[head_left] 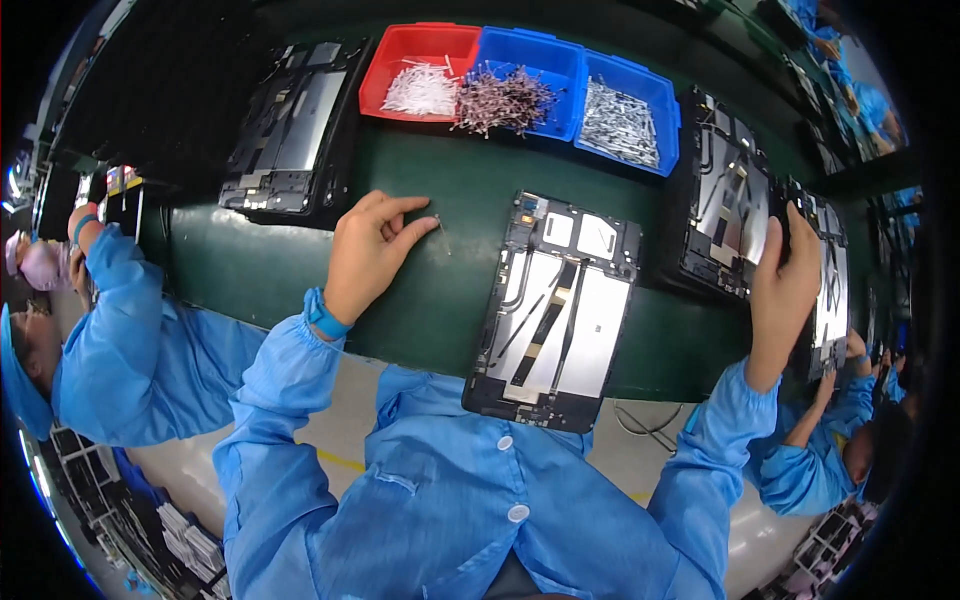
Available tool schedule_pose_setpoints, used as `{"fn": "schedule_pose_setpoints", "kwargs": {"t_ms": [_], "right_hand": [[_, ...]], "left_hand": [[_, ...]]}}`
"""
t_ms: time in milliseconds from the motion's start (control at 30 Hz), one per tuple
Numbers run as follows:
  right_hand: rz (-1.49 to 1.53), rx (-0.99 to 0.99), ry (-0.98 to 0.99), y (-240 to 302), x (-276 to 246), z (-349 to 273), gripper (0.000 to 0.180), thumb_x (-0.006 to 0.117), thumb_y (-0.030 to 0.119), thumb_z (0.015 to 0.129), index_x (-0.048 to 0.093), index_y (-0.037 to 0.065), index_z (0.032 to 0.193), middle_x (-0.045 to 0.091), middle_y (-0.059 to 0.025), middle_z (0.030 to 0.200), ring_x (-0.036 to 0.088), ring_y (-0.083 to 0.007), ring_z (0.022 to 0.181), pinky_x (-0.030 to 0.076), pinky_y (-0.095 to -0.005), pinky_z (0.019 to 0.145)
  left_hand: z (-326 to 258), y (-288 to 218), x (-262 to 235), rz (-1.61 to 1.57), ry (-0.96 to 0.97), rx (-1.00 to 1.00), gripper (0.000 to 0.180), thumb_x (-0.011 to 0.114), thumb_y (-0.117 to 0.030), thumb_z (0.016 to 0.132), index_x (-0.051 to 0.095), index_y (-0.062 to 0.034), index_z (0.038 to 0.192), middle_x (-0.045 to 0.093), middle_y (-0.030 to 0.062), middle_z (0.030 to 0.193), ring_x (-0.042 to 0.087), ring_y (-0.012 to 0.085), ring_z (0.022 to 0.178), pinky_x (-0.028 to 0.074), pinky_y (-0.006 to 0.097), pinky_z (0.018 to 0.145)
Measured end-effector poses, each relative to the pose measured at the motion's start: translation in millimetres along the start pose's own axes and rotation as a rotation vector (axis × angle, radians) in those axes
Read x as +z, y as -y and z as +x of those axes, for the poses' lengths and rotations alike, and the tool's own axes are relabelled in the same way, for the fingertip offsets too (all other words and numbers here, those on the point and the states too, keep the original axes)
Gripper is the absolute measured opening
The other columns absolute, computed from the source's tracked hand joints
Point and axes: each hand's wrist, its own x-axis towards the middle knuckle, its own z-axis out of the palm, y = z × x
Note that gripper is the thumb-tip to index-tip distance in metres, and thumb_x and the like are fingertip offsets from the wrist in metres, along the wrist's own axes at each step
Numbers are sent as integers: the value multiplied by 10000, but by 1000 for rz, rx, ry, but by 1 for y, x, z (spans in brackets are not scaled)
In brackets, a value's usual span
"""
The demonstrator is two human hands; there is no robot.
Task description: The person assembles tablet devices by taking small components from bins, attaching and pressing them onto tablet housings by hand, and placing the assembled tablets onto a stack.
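My left hand point(368, 250) is closed in a pinch over the table, left of centre. A thin, short wire-like part point(444, 236) hangs from its thumb and fingertip. To the right of that hand lies a tablet with its back off point(595, 330), its silver plate and dark ribbon strips facing up. Its near end reaches past the table's front edge. My right hand point(785, 285) is stretched out at the far right, thumb and fingers apart. It is beside a stack of similar tablets point(718, 195) and another tablet point(832, 265); contact is unclear.
At the back, a red bin point(420, 45) holds white slim parts. Two blue bins point(560, 65) hold brownish wire-like parts and silvery strips. Another tablet stack point(290, 130) stands back left on the green table point(400, 160). Co-workers in blue sit on both sides, a co-worker's hand point(822, 388) near the right tablet.
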Motion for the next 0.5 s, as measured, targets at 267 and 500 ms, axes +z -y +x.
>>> {"fn": "schedule_pose_setpoints", "kwargs": {"t_ms": [267,500], "right_hand": [[501,-62,130,96,-12,-27,228,692,7,866,687,-8,1094,662,-148,1040,653,-253,893,530,-336,772],[1094,-143,506,154,21,-50,291,730,64,839,666,-24,1109,663,-172,989,658,-306,872,530,-367,759]], "left_hand": [[-6,-1,8,34,-70,72,201,796,-82,770,760,-50,966,527,42,716,482,138,566,418,284,534],[-11,-35,10,-520,86,-20,109,760,-13,832,713,-11,930,521,5,875,484,39,717,415,186,566]]}}
